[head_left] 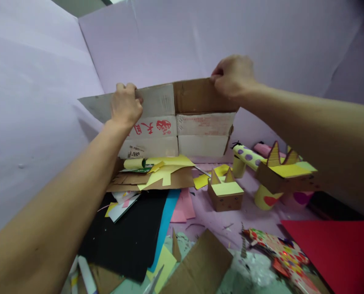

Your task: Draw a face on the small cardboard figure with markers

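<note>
A flattened white and brown cardboard box (157, 130) with red printing stands upright at the back, near the pale wall. My left hand (126, 105) is closed over its top edge on the left. Toward the right end, my right hand (232, 77) pinches the brown part of that same edge. Below the cardboard lie yellow paper scraps (166, 168), a rolled yellow tube (134, 163) and brown cardboard pieces (169, 181). A small cardboard box with pointed ears (226, 196) and a yellow top sits right of them.
A larger eared box (287, 175) rests on paper tubes (267, 197) at the right. Nearer lie a patterned glue gun (282, 253), red paper (341, 249), a cardboard piece (200, 265) and scissors (154, 279). Black sheets (127, 232), blue paper (168, 224) and white markers (87, 273) are at left.
</note>
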`<state>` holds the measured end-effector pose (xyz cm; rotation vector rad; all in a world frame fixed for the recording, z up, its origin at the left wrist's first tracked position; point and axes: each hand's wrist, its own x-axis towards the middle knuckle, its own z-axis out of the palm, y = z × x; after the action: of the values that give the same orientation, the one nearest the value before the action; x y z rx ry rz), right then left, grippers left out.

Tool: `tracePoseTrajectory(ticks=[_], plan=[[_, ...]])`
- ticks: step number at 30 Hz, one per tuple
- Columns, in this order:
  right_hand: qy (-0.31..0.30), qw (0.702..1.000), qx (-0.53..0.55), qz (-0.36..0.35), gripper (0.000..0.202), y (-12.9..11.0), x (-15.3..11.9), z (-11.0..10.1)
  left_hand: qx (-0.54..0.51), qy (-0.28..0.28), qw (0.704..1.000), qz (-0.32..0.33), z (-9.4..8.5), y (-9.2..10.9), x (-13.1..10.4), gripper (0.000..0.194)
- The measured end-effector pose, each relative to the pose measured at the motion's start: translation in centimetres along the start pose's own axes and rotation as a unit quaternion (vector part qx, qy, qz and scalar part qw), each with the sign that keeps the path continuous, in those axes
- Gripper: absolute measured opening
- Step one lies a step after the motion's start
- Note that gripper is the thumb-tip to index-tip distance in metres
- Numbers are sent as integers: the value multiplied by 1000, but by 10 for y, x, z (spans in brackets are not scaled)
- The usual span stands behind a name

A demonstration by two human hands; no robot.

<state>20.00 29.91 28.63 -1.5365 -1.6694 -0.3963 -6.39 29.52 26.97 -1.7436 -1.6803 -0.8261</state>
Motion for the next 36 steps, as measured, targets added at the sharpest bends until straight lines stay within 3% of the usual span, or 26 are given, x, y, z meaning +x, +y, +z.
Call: tracePoseTrajectory(ticks=[8, 17, 20, 30, 36], plan=[[-79, 995, -45, 33, 27, 13, 0, 29, 0, -59, 998, 30, 22, -1, 0, 40], [-92, 990, -104, 14, 24, 20, 12, 46, -15, -82, 996, 34, 42, -6, 10, 39], [-84, 989, -120, 19, 24, 24, 8, 50, -26, -64, 997, 44, 45, -4, 8, 40], [-57, 990, -132, -4, 21, 28, 14, 54, 14, -56, 998, 17, 37, 4, 18, 37], [21, 993, -116, 17, 29, 21, 16, 40, 21, 7, 999, 24, 8, 10, 24, 44]])
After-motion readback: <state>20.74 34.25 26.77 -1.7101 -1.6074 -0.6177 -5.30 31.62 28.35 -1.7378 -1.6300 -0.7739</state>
